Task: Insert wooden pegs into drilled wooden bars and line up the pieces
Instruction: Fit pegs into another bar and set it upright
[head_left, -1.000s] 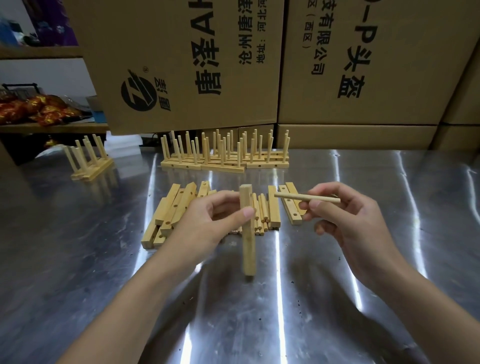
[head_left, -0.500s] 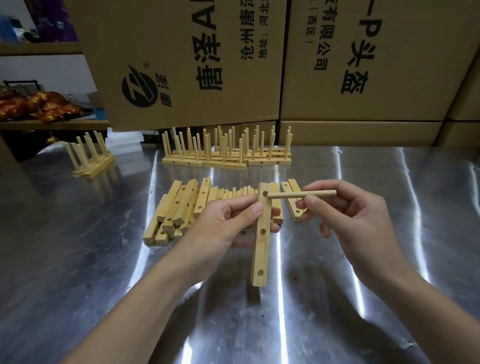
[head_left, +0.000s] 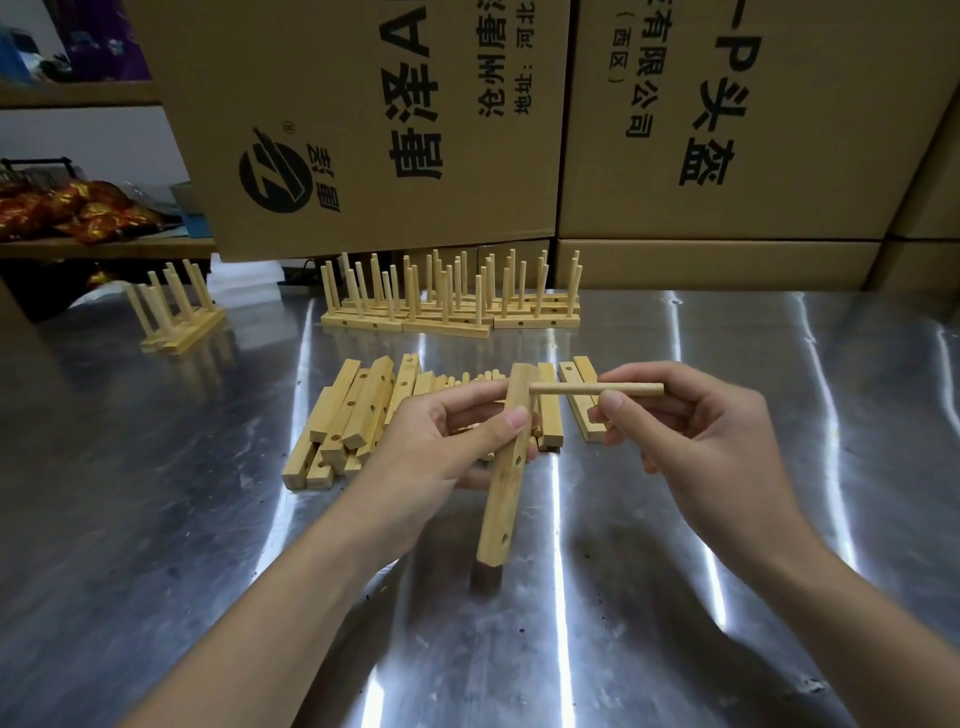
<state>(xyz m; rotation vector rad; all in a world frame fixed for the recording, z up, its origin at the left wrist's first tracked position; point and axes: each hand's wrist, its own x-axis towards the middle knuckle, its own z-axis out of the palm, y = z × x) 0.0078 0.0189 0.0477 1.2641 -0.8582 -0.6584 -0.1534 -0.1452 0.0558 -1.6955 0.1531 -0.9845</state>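
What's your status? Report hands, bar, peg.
Left hand grips bar, near upright. Right hand pinches peg, tip at bar's top end, seating unclear. Nothing between them.

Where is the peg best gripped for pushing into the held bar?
Pinch the peg on its right half, coming from the right, as the right hand does: it lies level, its left tip at the upper end of the drilled bar.

Pale matt wooden bar (head_left: 503, 486) and peg (head_left: 592, 388), glossy scuffed metal table (head_left: 727, 597)
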